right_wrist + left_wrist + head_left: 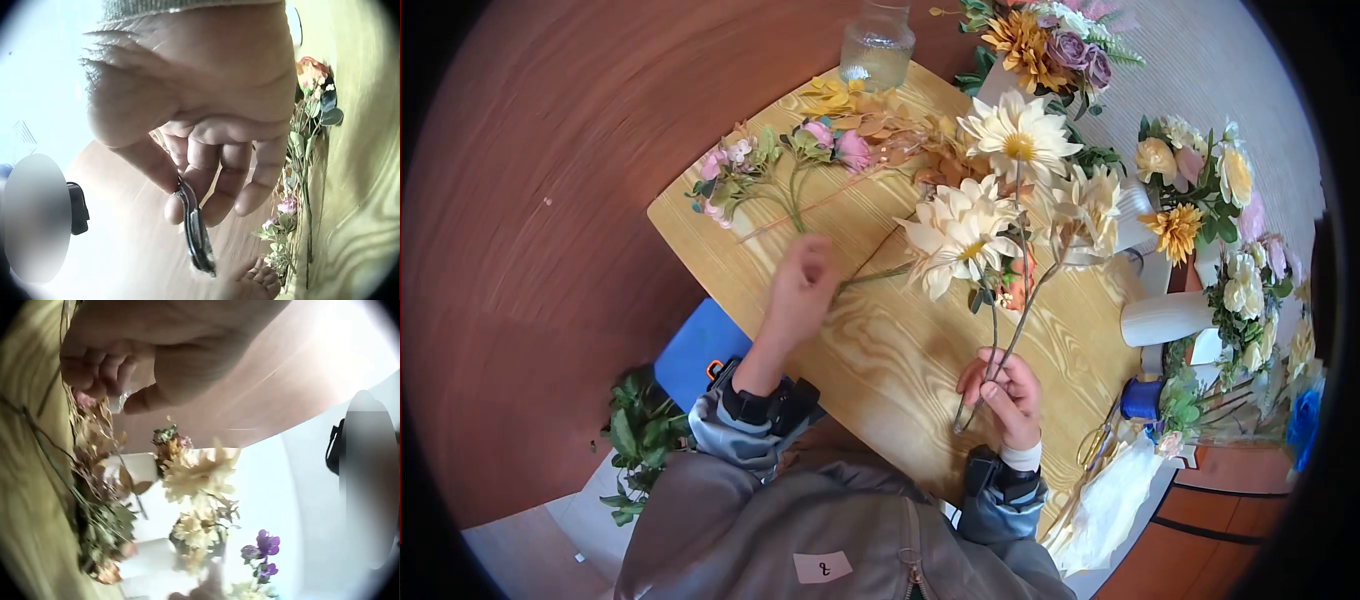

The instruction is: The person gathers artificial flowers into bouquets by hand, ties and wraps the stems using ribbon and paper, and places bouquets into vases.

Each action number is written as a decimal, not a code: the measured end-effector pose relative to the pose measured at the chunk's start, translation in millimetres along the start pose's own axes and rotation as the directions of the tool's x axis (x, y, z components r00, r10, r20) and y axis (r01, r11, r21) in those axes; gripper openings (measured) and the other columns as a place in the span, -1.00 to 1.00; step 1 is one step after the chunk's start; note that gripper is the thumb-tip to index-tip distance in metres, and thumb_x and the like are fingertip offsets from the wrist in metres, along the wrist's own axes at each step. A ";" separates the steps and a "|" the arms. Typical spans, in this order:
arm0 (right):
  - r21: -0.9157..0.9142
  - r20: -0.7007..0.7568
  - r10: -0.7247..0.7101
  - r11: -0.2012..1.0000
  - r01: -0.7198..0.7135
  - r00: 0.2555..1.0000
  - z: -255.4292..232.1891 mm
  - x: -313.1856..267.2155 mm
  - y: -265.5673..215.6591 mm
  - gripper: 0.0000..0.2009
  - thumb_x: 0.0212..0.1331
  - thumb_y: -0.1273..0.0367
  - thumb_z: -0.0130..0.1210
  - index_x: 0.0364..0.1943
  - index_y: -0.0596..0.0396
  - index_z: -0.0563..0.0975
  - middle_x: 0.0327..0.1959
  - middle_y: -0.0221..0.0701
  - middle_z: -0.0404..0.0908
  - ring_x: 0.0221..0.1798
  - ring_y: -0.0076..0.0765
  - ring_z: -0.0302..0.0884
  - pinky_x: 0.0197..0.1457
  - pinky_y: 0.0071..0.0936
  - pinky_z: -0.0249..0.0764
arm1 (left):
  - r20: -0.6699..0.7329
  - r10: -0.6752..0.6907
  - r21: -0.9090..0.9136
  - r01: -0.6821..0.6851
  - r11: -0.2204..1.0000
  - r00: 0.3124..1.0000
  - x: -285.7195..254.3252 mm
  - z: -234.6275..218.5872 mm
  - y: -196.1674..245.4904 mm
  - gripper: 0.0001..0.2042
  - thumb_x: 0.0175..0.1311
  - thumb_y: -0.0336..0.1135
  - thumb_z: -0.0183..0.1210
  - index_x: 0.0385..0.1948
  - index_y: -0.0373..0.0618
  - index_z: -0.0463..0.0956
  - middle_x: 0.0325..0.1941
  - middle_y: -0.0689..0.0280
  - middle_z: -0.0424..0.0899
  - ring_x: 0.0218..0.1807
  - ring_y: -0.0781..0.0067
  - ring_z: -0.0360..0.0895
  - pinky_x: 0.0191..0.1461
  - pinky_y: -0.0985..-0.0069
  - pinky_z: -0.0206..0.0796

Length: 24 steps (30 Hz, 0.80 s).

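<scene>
My right hand (1008,395) pinches the dark wrapped stems (197,234) of cream daisy-like flowers (970,235) between thumb and fingers, near their lower ends. Their large heads with yellow centres lean away over the wooden table (880,350). Blurred in the head view, my left hand (802,288) hovers over the table's left part, near the stems of a pink flower bunch (795,150). Its fingers curl loosely with the thumb apart in the left wrist view, and nothing shows between them. An orange rose (312,67) lies on the table beside the right hand.
Brown-leaved sprays (890,125) lie at the far side, by a glass vase (878,50). White vases (1165,318) with mixed flowers stand along the right. Scissors (1092,445), a blue ribbon spool (1142,398) and pale wrapping paper (1105,510) are near the right edge.
</scene>
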State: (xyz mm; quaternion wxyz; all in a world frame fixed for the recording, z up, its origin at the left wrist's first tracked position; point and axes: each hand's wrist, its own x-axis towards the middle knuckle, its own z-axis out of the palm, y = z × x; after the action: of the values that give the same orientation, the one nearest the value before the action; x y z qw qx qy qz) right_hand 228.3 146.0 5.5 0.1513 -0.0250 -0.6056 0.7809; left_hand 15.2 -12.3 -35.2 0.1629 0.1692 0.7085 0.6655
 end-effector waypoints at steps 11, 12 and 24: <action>-0.747 -0.037 -0.128 0.663 0.057 0.991 2.2 -12.3 1.6 -0.63 -0.09 0.59 -0.02 -0.07 0.21 0.38 -0.54 -0.33 0.47 -0.47 -0.32 0.40 -0.35 -0.49 0.32 | 0.619 -0.089 0.174 -0.025 0.984 0.780 -54.9 78.3 61.6 -0.74 0.11 -0.28 0.06 -0.20 -0.21 0.43 -0.40 0.40 0.54 -0.38 0.67 0.44 -0.34 0.65 0.28; -0.768 -0.046 -0.165 0.637 0.071 0.985 1.9 -14.2 1.0 -0.63 -0.09 0.59 -0.02 -0.09 0.21 0.39 -0.53 -0.32 0.47 -0.48 -0.29 0.39 -0.35 -0.48 0.32 | 0.622 -0.088 0.175 -0.029 0.984 0.778 -56.8 81.7 59.4 -0.74 0.11 -0.28 0.06 -0.20 -0.21 0.43 -0.40 0.40 0.54 -0.38 0.67 0.44 -0.34 0.65 0.28; -0.003 -0.349 0.179 0.981 -0.192 0.920 14.5 -24.8 -5.2 -0.78 0.05 0.54 -0.01 -0.17 0.23 0.43 -0.48 -0.50 0.45 -0.38 -0.67 0.33 -0.34 -0.70 0.28 | 0.715 -0.034 -0.239 0.290 0.927 0.698 -62.1 97.7 52.7 -0.80 0.19 -0.43 -0.14 -0.24 -0.25 0.44 -0.25 0.32 0.52 -0.23 0.63 0.42 -0.14 0.67 0.25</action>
State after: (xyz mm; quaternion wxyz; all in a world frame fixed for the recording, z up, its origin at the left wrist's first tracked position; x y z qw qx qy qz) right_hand 249.8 127.0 10.7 0.1805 -0.2222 -0.5787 0.7636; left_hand 116.2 49.1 11.8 0.5035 0.3141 0.4826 0.6442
